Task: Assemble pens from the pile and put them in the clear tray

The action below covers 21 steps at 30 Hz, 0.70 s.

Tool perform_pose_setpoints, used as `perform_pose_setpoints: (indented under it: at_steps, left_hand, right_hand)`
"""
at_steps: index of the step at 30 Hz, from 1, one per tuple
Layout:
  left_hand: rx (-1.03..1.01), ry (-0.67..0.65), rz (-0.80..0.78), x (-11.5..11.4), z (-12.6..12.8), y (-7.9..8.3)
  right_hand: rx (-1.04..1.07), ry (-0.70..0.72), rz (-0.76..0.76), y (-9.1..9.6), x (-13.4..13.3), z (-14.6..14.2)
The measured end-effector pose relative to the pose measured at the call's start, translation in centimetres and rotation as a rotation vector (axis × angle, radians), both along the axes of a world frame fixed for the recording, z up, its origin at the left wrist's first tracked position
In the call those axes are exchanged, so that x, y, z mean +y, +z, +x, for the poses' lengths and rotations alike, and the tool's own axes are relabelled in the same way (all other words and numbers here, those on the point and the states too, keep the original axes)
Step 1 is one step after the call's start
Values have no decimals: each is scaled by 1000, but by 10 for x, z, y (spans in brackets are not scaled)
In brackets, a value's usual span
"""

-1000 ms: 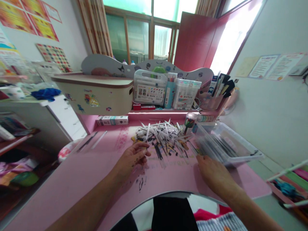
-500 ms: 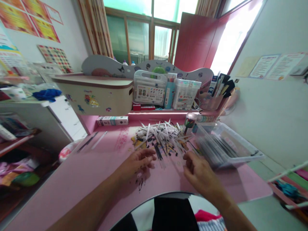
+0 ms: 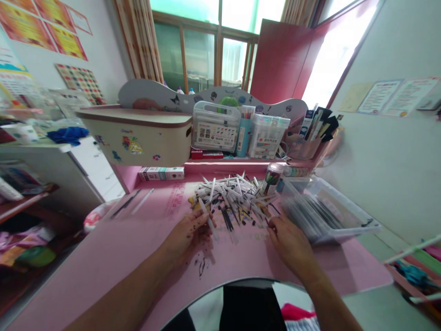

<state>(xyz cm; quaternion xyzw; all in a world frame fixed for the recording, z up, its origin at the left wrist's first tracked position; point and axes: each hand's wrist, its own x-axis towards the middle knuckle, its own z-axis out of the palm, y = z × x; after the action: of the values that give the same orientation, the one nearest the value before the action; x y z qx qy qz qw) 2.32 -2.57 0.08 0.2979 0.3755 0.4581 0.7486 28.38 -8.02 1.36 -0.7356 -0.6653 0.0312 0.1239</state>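
Observation:
A white pen barrel (image 3: 207, 218) is gripped by my left hand (image 3: 190, 233), between thumb and fingers, slanting over the near left side of the pile. Dark smudges mark that hand. My right hand (image 3: 288, 241) is closed at the pile's right edge, fingertips pressed together; what they hold, if anything, I cannot make out. Between the hands lies a loose heap of white pen parts (image 3: 229, 188), with thin dark rods and small black caps (image 3: 244, 223) at its near side. Several black rods (image 3: 226, 218) lie side by side in front of the heap.
Right of the heap stands a clear plastic bin (image 3: 347, 214) holding many thin pieces. A clear jar (image 3: 272, 178) of pens is behind it. Two pens (image 3: 142, 201) lie at the left of the pink desk (image 3: 138, 257). A cream storage box (image 3: 144, 142) and marker cases (image 3: 216, 128) fill the shelf.
My left hand has taken hold of a white pen barrel and turned slightly. My right hand has moved a little right, its fingers drawn together at the heap's edge.

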Motion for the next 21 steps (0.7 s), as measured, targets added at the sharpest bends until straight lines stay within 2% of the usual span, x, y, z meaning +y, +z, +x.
perform_pose_setpoints:
  at_steps: [2, 4, 11, 15, 19, 21]
  left_hand:
    - [-7, 10, -9, 0, 0, 1]
    - [-11, 16, -17, 0, 2, 1]
    - [5, 57, -5, 0, 4, 0]
    - [5, 69, -4, 1, 2, 2]
    - [12, 114, -31, 1, 3, 6]
    - [39, 154, -47, 1, 4, 8]
  right_hand:
    - [-98, -75, -110, -6, 2, 15]
    - [-137, -83, -183, -13, 3, 20]
    - [-119, -76, -252, -21, 7, 13]
    - [-78, -122, -259, -15, 5, 16]
    - [5, -191, -231, -1, -9, 22]
    - [90, -148, -211, 8, -19, 20]
